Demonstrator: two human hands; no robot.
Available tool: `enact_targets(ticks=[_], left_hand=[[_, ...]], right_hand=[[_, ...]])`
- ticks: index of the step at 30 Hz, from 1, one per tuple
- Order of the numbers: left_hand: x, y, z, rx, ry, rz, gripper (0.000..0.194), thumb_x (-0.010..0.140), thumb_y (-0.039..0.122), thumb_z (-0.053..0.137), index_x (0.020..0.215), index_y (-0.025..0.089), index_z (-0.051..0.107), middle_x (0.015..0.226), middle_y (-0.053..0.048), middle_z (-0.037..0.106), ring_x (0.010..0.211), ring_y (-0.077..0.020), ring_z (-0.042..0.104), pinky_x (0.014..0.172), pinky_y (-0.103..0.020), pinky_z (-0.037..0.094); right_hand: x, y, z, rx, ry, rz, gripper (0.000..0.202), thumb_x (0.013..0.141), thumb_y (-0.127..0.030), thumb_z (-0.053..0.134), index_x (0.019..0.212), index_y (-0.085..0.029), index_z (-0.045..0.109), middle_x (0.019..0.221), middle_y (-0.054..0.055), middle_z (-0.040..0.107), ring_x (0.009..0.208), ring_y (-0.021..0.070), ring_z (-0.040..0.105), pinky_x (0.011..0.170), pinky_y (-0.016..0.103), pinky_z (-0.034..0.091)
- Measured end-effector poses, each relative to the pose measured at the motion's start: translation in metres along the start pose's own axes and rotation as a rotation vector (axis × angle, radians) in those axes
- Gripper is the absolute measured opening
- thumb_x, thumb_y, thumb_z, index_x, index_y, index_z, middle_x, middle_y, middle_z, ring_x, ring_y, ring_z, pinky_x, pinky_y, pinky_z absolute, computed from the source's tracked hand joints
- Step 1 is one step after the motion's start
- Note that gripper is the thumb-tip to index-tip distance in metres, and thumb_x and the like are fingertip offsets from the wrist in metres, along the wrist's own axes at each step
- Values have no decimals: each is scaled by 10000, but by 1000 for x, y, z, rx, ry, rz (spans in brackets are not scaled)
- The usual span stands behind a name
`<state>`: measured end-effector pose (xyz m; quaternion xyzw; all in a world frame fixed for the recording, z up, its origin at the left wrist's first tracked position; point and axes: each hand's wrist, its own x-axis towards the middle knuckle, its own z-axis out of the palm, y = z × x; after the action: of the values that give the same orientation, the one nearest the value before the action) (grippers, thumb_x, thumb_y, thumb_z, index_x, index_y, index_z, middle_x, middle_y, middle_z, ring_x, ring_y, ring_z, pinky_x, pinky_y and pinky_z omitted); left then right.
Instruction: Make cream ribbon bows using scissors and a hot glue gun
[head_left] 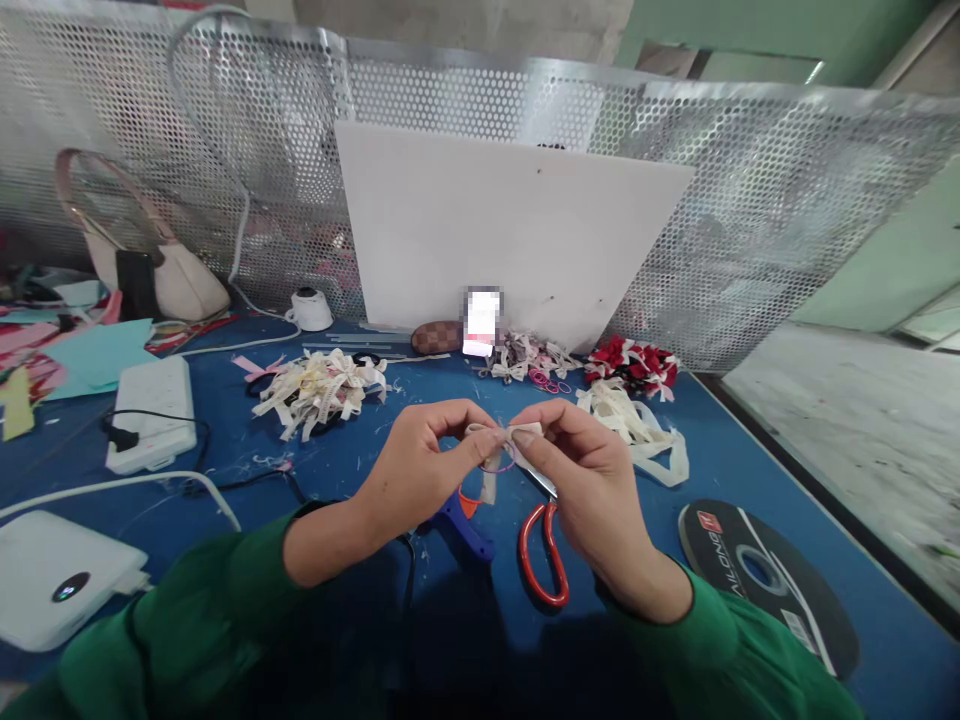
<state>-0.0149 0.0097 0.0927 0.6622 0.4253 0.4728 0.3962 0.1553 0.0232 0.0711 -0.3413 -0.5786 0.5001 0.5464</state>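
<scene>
Ribbon is suspended above the table, between left hand and right hand; both are nearly closed, fingertips pinching it, presumably for fine control. Scissors lie beneath, within easy reach.

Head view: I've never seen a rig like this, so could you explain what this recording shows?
There is no robot here. A person works with two bare hands, and the single picture comes from a camera worn on the head, looking forward and down.

Between the fingertips of the left hand and right hand is a pale ribbon, with a thin purple loop beside it.

On the blue table, below the hands, lie red-handled scissors and a blue tool. Around them are a pile of pale bows, red bows and a dark reel.
</scene>
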Motion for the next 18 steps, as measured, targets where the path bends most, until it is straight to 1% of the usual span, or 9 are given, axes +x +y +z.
enact_targets(ticks=[3,7,11,14,18], left_hand=[[1,-2,1,-49,11,4,322,930,386,599,743,139,685,665,-20,639,633,-121,571,614,-235,456],[1,-4,1,-63,32,6,313,925,395,612,760,141,692,671,-20,644,632,-119,573,614,-235,457],[0,-3,1,-15,27,-2,228,884,339,672,767,144,692,658,-13,653,608,-122,593,588,-234,469],[-1,-2,1,7,20,-8,177,884,279,662,770,145,685,651,-4,661,582,-114,602,582,-228,480],[0,-1,0,45,22,25,163,880,218,645,735,148,672,647,2,654,611,-106,598,597,-213,467]], right_hand=[[0,1,0,6,14,-15,46,856,-262,709,837,-220,704,693,-29,612,628,96,494,587,235,395],[-1,2,-1,13,12,-22,30,856,-250,712,839,-225,706,702,-32,623,637,94,506,599,230,405],[-2,2,-1,1,-3,-21,36,862,-256,706,843,-225,707,698,-33,621,633,94,493,598,232,396],[-1,1,-1,-9,-7,-12,52,857,-262,707,832,-217,704,697,-28,613,636,99,490,599,239,394],[0,2,1,-12,-16,-6,60,856,-265,706,827,-212,701,694,-28,609,627,96,481,590,237,390]])
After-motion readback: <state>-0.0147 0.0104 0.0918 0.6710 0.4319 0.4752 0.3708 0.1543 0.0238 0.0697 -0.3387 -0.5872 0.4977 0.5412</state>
